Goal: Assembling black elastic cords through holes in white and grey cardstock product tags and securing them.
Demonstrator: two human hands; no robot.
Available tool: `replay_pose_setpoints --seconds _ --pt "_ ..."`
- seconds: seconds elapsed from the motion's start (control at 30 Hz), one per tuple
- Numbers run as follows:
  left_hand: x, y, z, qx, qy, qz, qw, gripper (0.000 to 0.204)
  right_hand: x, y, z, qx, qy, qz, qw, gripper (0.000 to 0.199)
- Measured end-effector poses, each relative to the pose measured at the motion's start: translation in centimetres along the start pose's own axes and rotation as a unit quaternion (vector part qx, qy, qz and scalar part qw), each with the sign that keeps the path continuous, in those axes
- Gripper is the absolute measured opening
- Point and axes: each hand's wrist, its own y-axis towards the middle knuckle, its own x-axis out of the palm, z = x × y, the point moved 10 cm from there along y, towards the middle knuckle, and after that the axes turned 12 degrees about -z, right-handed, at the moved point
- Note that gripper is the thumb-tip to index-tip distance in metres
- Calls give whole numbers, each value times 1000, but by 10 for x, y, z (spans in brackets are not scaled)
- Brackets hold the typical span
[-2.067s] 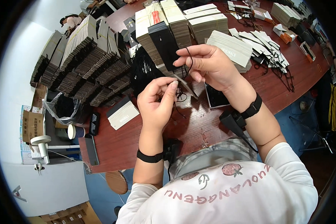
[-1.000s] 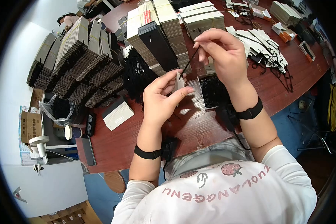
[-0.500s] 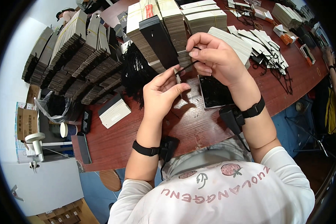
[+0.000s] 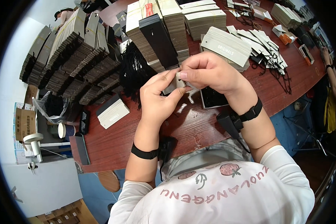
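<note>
Over the middle of the table, my left hand [image 4: 156, 95] grips a pale hang tag [image 4: 180, 83] between thumb and fingers, tilted partly edge-on. My right hand [image 4: 211, 72] is closed in a pinch at the tag's upper end, its thumb and forefinger touching my left fingertips. What sits in that pinch is hidden. Under my right wrist lies an open black box [image 4: 214, 98] with dark contents. Just beyond my hands rises a tall black card stack [image 4: 158, 39]. A bundle of black cords [image 4: 133, 65] hangs to the left of it.
Tall stacks of tags [image 4: 69, 48] fill the left side. A small tag stack [image 4: 114, 113] lies near the left edge. Pale tags [image 4: 227, 44] are piled behind my right hand, with loose corded tags [image 4: 265, 46] farther right. Another person's arm [image 4: 330, 71] shows at far right.
My right hand has come down and left to meet my left hand at the tag. The black cord stretched between them no longer shows. The tag has turned to show more of its face.
</note>
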Motion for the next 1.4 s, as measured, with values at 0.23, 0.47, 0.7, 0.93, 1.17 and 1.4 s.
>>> replay_pose_setpoints --seconds 0.23,0.47,0.7,0.93,1.17,1.4 --pt "-15 -7 -2 -20 -56 69 996 43 -27 0 11 9 4 43 999 31" --pt "-15 -7 -1 -23 -47 68 996 43 -25 2 10 0 18 50 999 30" --pt "-9 -1 7 -14 29 45 998 40 -28 -3 -7 -52 -87 68 993 25" --pt "-2 0 23 -4 89 7 996 50 -18 -2 -5 48 -355 40 933 27" --pt "2 0 11 -40 2 13 999 41 -125 -146 -115 -155 -143 398 893 16" --pt "-7 -4 5 -67 -43 31 996 23 -218 -234 -51 320 -285 545 720 36"
